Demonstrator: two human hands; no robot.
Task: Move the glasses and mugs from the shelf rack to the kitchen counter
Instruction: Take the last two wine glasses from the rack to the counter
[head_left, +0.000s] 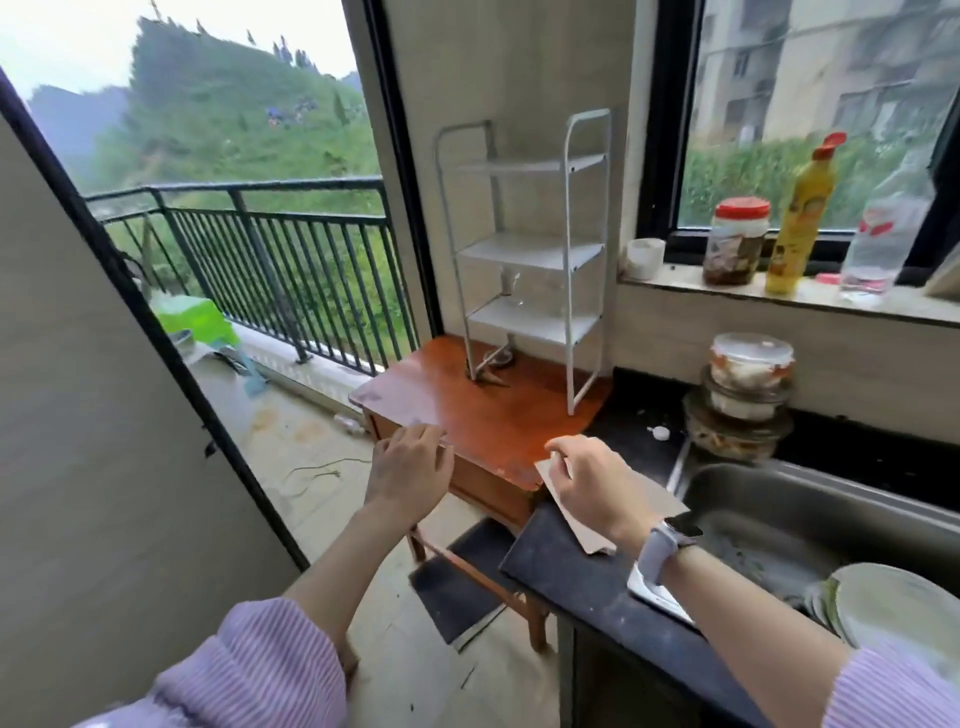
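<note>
A: Where's the glassware? Rack looks bare from here.

B: Nearly. White metal three-tier shelf rack (530, 254) stands on a small reddish-brown wooden table (483, 415) in the corner by the balcony door. Top and mid shelves hold nothing I can see. One clear glass piece (511, 291), jug or glass, too blurry to tell, sits at the back of the lowest shelf. Something small and glassy under the rack too, can't ID it.

A: Hands?

B: Both held low in front of the table, neither near the rack. Left hand (410, 467) hovers over the table's near edge, fingers loose and slightly bent, holding nothing. Right hand (592, 483) hangs over the corner where table meets the dark stone kitchen counter (576, 571); fingers curled downward. A flat beige card or tile piece (576, 519) lies under it. Pinching it or just above it? Can't tell.

A: Why there?

B: My guess: she's squaring up to reach in for that last piece. Clear glass, tucked at the back, so prob needs a careful grab past the rack's posts.

A: Counter free?

B: Narrow strip. Steel sink (810, 514) takes most of the rt side, pale plates (893, 613) in it, stacked lidded food tubs (748, 395) behind. Windowsill has a red-lidded jar (735, 244), yellow bottle w/ red cap (800, 223), clear plastic bottle (883, 234), white cup (645, 258). Balcony railing, green hillside beyond.
</note>
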